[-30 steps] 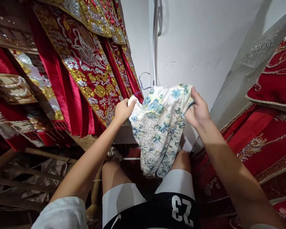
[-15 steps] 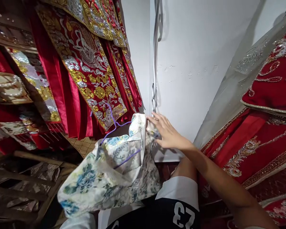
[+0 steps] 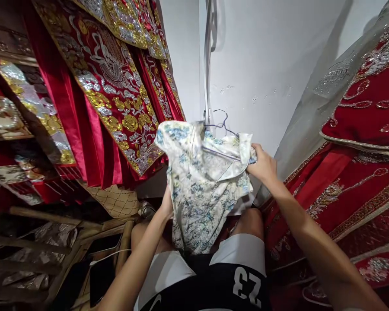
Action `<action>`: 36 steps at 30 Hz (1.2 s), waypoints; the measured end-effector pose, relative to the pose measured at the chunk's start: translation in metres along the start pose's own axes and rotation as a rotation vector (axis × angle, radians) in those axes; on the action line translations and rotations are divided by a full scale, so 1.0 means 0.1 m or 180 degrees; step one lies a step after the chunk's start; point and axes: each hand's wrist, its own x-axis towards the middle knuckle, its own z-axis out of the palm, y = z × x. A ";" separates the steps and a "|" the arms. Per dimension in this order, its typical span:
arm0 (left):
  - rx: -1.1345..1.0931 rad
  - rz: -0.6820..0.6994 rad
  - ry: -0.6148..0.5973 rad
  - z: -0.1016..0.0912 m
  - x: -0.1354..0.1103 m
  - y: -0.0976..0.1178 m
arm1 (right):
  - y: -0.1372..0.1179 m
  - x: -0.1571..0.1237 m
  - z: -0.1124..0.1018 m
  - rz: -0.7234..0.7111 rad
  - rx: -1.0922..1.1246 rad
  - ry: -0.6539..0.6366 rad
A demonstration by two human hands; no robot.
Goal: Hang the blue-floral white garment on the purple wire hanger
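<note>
A white short-sleeved floral shirt (image 3: 194, 185) with blue flowers hangs spread in front of me, above my knees. Inside its neckline sits a thin purple hanger (image 3: 222, 154), its hook sticking up above the collar. My right hand (image 3: 263, 164) is closed on the shirt at the shoulder and sleeve on the right side. At the shirt's left edge, lower down, my left hand (image 3: 167, 204) holds the cloth; its fingers are mostly hidden behind the fabric.
Red costumes with gold and silver sequins (image 3: 116, 86) hang at the left, and red beaded garments (image 3: 359, 172) at the right. A white wall (image 3: 256, 65) with a strap (image 3: 207, 65) stands ahead. Phones (image 3: 102, 276) and a white cable (image 3: 112, 255) lie on a bamboo seat (image 3: 126, 242).
The shirt has moved right and swung upright, opened out with its front showing. The hanger moved with it. My left hand has come into view, and my right hand has shifted right, gripping the shoulder.
</note>
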 end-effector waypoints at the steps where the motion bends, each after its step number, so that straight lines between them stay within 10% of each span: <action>1: -0.0054 -0.0189 0.0002 -0.02 -0.04 -0.07 | -0.02 0.10 -0.04 0.0051 -0.0057 -0.0008; 9: 0.0372 0.0162 0.0423 -0.03 -0.41 -0.54 | -0.29 0.21 0.15 -0.0840 0.0436 0.0274; 16: 0.0486 -0.0290 0.0085 0.02 -0.74 -0.86 | -0.49 -1.15 0.93 -0.0493 0.2891 -0.1083; 20: 0.0886 -0.0156 0.0014 0.03 -0.74 -0.80 | -0.70 -1.74 1.34 0.0501 0.3749 -0.0335; 25: 0.1252 -0.0234 -0.0070 -0.02 -0.78 -0.76 | -0.55 -1.56 1.03 0.0546 0.3346 -0.0135; 28: 0.1242 -0.0220 -0.0148 0.06 -0.83 -0.78 | -0.45 -1.45 0.83 0.0716 0.3130 -0.0746; 31: 0.1205 -0.0222 -0.0246 0.17 -0.87 -0.78 | -0.42 -1.53 0.90 0.0662 0.3166 -0.1481; 36: 0.1169 -0.0354 -0.0219 0.17 -0.90 -0.73 | -0.37 -1.66 1.10 0.0677 0.3112 -0.1602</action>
